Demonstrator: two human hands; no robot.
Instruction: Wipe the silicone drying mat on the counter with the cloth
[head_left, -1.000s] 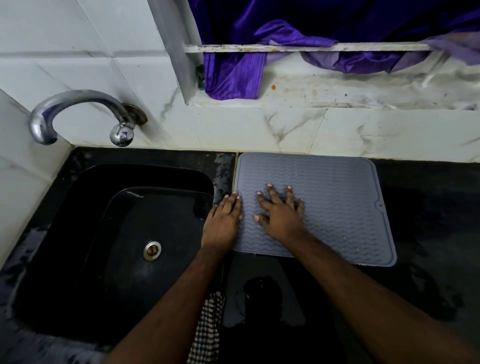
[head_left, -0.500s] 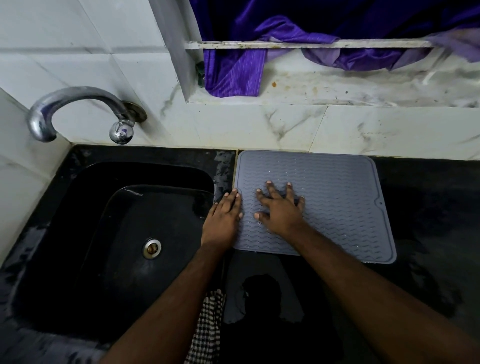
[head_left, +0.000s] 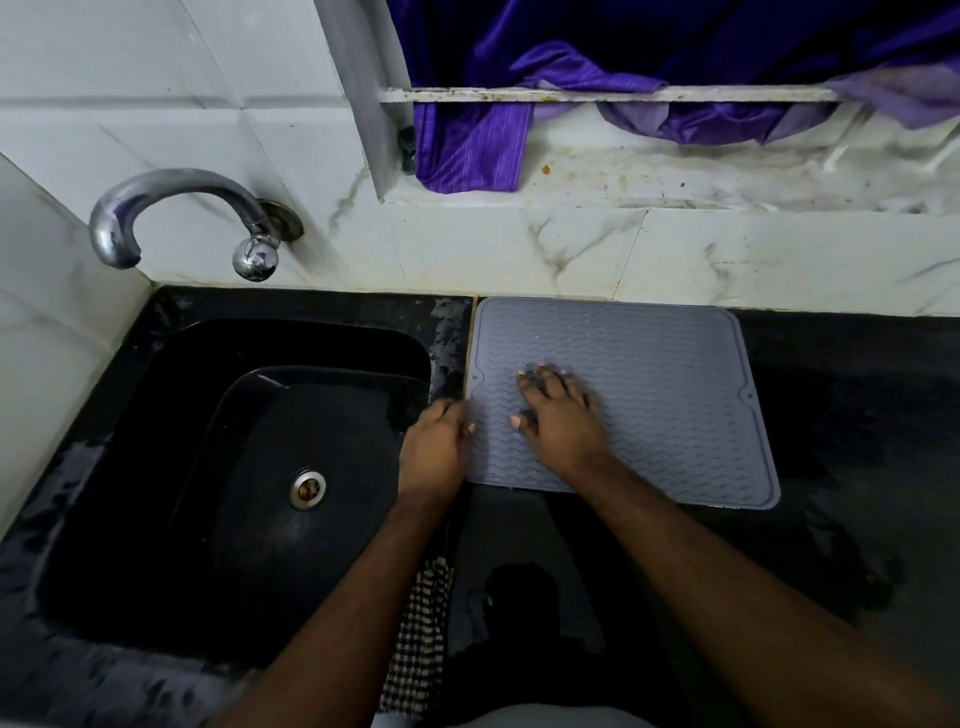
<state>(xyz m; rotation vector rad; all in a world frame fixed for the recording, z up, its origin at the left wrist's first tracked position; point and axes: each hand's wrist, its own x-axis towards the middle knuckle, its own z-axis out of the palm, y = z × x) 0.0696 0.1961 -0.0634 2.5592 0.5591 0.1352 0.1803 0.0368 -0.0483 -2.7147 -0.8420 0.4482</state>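
A grey ribbed silicone drying mat (head_left: 670, 379) lies flat on the black counter, its far edge against the wall. My right hand (head_left: 558, 421) lies palm down on the mat's left half, fingers spread and blurred. My left hand (head_left: 436, 447) sits at the mat's left edge, its fingers drawn in so their tips are hidden; whether it holds the edge cannot be made out. A black-and-white checked cloth (head_left: 421, 639) hangs at the counter's front edge below my left forearm, in neither hand.
A black sink (head_left: 223, 467) with a metal drain lies left of the mat, under a chrome tap (head_left: 182, 218) on the tiled wall. Wet black counter (head_left: 857, 467) stretches right. A purple curtain (head_left: 478, 140) hangs over the stained window ledge behind.
My left hand's fingers have drawn back from the mat's surface to its left edge. My right hand stays on the mat, now blurred with slight motion.
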